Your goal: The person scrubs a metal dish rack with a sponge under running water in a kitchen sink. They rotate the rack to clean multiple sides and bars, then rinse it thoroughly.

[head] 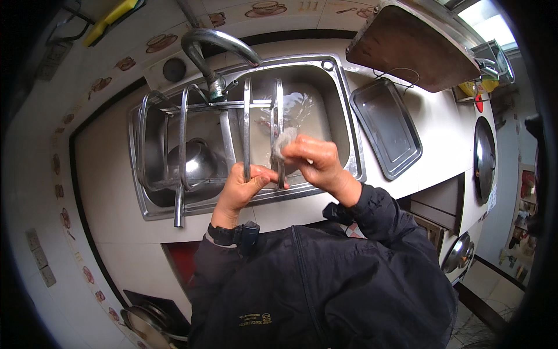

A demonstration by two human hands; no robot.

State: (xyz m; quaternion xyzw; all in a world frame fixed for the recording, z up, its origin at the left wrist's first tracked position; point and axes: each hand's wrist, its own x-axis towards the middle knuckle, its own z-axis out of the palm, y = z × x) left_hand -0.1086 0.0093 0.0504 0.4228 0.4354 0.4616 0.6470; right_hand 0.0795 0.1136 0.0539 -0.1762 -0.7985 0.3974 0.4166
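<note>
A metal rack of bent tubes (247,126) lies across the double-bowl stainless steel sink (355,150). My left hand (250,183) grips the near ends of its tubes at the right part of the rack. In my right hand (316,159) is a greyish scrubbing pad (285,141), pressed against the rightmost tube. Cloudy water (307,109) stands in the right bowl, with something reddish in it that I cannot make out. Under the rack, a shiny metal bowl or pot (194,161) sits in the left bowl.
A curved faucet (222,37) arches over the sink's back edge. Right of the sink lies a dark rectangular baking tray (388,131), beneath a brown board-like object (412,48). A round pan lid (484,159) is farther right. Several pans (150,323) stand at the lower left.
</note>
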